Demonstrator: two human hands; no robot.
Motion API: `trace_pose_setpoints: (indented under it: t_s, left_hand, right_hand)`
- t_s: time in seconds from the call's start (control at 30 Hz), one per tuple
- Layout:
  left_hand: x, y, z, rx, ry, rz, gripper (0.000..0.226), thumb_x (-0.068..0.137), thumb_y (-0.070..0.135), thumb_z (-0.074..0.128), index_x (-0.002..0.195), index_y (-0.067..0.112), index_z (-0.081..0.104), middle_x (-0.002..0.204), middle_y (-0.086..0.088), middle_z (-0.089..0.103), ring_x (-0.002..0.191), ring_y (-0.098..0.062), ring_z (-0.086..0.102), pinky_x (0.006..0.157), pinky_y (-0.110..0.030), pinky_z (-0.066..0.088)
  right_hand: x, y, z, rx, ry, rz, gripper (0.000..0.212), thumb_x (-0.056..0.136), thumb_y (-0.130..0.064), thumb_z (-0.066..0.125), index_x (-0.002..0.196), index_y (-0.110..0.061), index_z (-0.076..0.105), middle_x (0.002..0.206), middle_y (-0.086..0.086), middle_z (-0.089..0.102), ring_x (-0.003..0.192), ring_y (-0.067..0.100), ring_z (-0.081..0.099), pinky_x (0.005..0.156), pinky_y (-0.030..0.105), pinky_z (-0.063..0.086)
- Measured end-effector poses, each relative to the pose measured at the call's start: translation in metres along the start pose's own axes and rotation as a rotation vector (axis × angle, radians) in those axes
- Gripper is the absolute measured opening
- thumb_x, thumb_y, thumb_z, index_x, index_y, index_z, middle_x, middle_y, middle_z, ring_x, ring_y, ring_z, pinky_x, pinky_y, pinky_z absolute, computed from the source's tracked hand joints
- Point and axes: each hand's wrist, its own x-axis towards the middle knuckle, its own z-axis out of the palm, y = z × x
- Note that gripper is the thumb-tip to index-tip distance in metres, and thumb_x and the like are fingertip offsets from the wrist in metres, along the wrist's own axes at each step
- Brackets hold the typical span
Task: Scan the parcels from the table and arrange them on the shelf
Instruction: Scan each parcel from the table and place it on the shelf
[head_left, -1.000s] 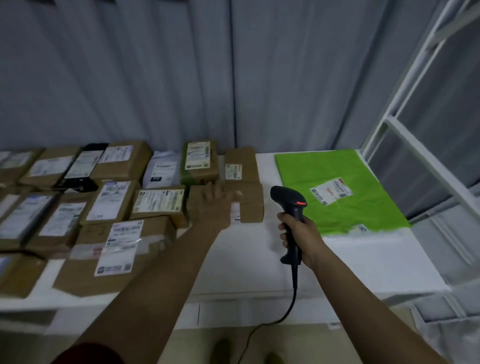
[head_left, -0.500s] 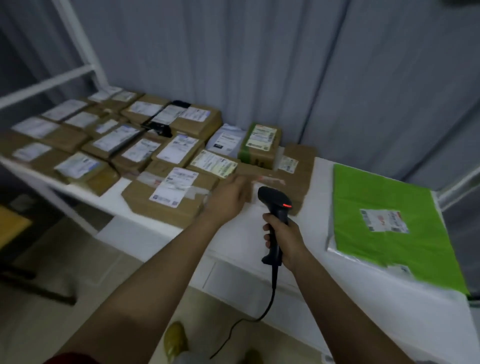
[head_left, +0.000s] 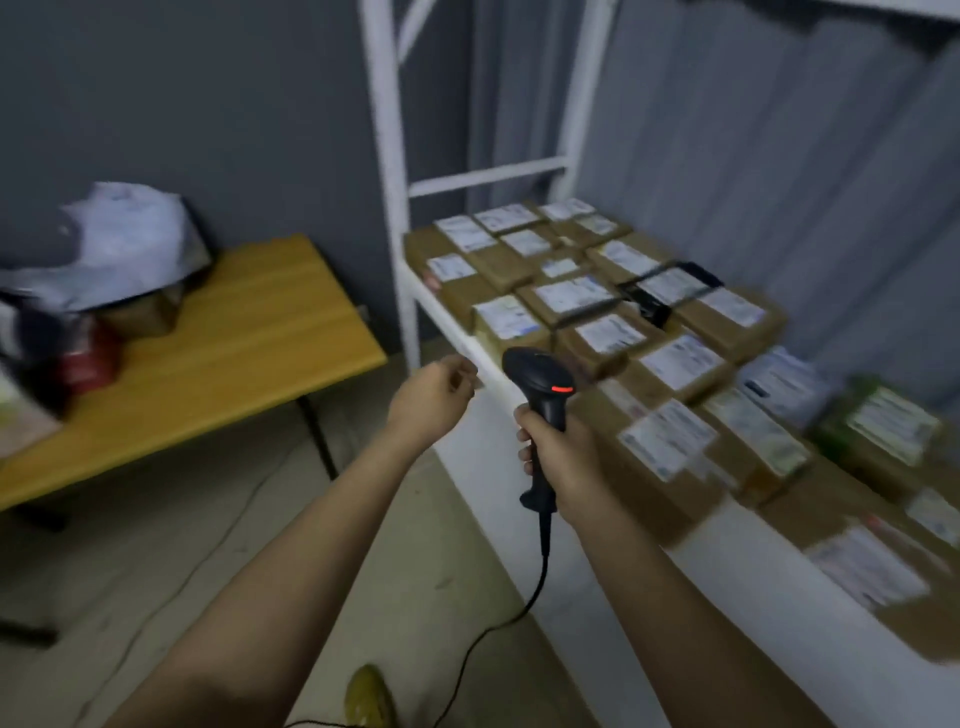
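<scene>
Your right hand (head_left: 558, 457) grips the barcode scanner (head_left: 540, 387); your left hand (head_left: 434, 400) hangs loosely curled, empty. Risk: the trailing cable (head_left: 519, 613) could snag your foot (head_left: 366, 699).

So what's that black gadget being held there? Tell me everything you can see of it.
The barcode scanner is a black, pistol-shaped handheld that looks like matte plastic. Its bulbous head shows a small glowing red-orange strip and tilts toward the parcels on the white shelf. The right hand grips its handle, holding it roughly upright in the air above the shelf's front edge. A thin black cable leaves the handle's base and trails down to the floor. Nothing else touches it.
</scene>
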Motion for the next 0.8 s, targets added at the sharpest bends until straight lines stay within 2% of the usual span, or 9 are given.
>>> trace_pose_setpoints:
  t_s: [0.2, 0.47, 0.6, 0.67, 0.8]
  left_hand:
    - [0.031, -0.113, -0.120, 0.041, 0.175, -0.178, 0.014, 0.095, 0.029, 0.047, 0.102, 0.027, 0.059, 0.087, -0.001, 0.070, 0.081, -0.024, 0.064, 0.069, -0.041, 0.054]
    - [0.026, -0.236, -0.249, 0.076, 0.366, -0.388, 0.018, 0.096, 0.027, 0.049, 0.108, 0.021, 0.061, 0.092, -0.003, 0.069, 0.077, -0.025, 0.062, 0.060, -0.034, 0.047]
    - [0.017, -0.287, -0.305, 0.132, 0.445, -0.504, 0.022, 0.097, 0.029, 0.047, 0.110, 0.019, 0.061, 0.088, -0.003, 0.069, 0.071, -0.026, 0.061, 0.059, -0.039, 0.050]
    - [0.014, -0.309, -0.331, 0.151, 0.496, -0.565, 0.021, 0.098, 0.030, 0.045, 0.108, 0.018, 0.060, 0.085, -0.006, 0.068, 0.072, -0.029, 0.062, 0.060, -0.041, 0.050]
    - [0.021, -0.354, -0.387, 0.219, 0.595, -0.671, 0.023, 0.098, 0.027, 0.046, 0.113, 0.016, 0.059, 0.098, -0.010, 0.067, 0.084, -0.029, 0.061, 0.065, -0.037, 0.048]
  right_hand:
    - [0.044, -0.019, 0.156, -0.081, -0.173, -0.064, 0.013, 0.089, -0.014, 0.062, 0.078, -0.013, 0.057, 0.066, 0.005, 0.053, 0.050, 0.017, 0.045, 0.053, 0.031, 0.040]
    - [0.059, -0.034, 0.346, -0.060, -0.390, -0.144, 0.009, 0.092, -0.016, 0.061, 0.084, -0.015, 0.059, 0.070, 0.000, 0.053, 0.056, 0.014, 0.048, 0.053, 0.027, 0.042]
    - [0.070, -0.051, 0.437, -0.087, -0.508, -0.177, 0.006, 0.092, -0.018, 0.061, 0.087, -0.015, 0.060, 0.071, 0.000, 0.053, 0.058, 0.014, 0.049, 0.055, 0.028, 0.043]
    - [0.076, -0.058, 0.484, -0.098, -0.577, -0.180, 0.006, 0.092, -0.018, 0.061, 0.087, -0.014, 0.060, 0.070, 0.000, 0.053, 0.057, 0.015, 0.049, 0.056, 0.028, 0.044]
    - [0.089, -0.073, 0.582, -0.123, -0.702, -0.205, 0.006, 0.090, -0.016, 0.061, 0.086, -0.012, 0.059, 0.069, 0.001, 0.055, 0.054, 0.013, 0.048, 0.056, 0.027, 0.044]
